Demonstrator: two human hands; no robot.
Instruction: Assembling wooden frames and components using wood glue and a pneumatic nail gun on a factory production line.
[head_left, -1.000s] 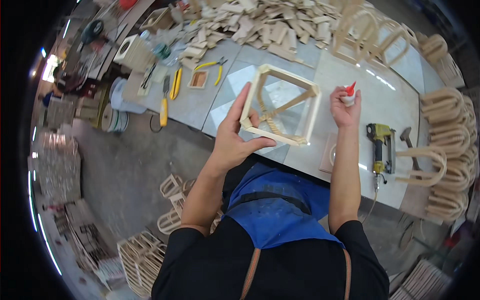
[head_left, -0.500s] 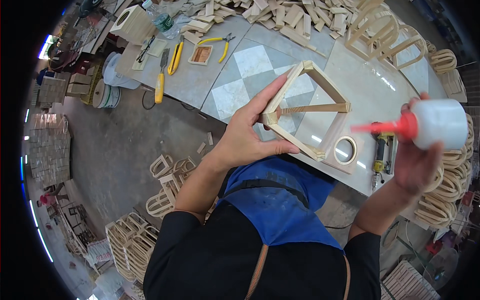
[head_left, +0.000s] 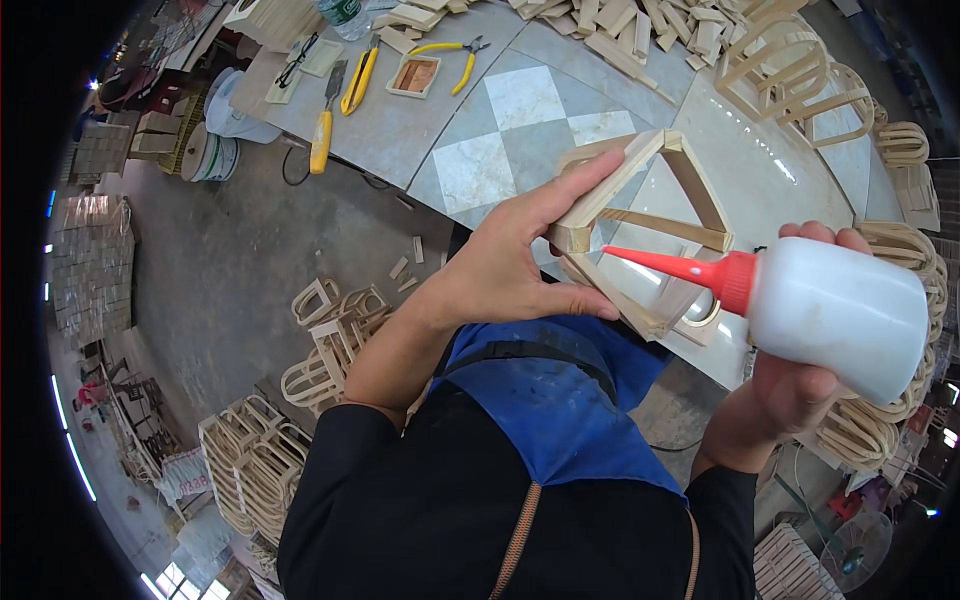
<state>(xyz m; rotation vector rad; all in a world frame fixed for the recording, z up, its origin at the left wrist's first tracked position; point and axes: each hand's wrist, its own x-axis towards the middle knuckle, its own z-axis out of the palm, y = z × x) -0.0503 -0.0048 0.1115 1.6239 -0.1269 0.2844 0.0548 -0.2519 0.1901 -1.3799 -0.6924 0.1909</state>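
My left hand [head_left: 515, 250] grips a small wooden frame [head_left: 700, 190] made of pale strips, thumb along its near edge and fingers round the far side. The frame is held tilted above the table edge. My right hand [head_left: 795, 390] is wrapped round a white squeeze glue bottle [head_left: 840, 312] with a long red nozzle [head_left: 665, 263]. The nozzle points left, its tip close to the frame's left corner joint; whether it touches I cannot tell. Behind the frame and bottle, a pale wooden piece with a round ringed hole [head_left: 703, 318] is partly hidden.
On the table [head_left: 400, 135] lie a yellow-handled chisel [head_left: 322, 140], a yellow cutter [head_left: 360, 80], pliers [head_left: 466, 68] and a small wooden tray [head_left: 414, 76]. Wood offcuts [head_left: 640, 30] are heaped at the back. Bent wooden loops [head_left: 800, 70] stand far right; wooden frames [head_left: 255, 460] are stacked lower left.
The glue bottle has come left and closer to the camera, its nozzle now by the frame's left corner. My left hand and the frame have shifted slightly right.
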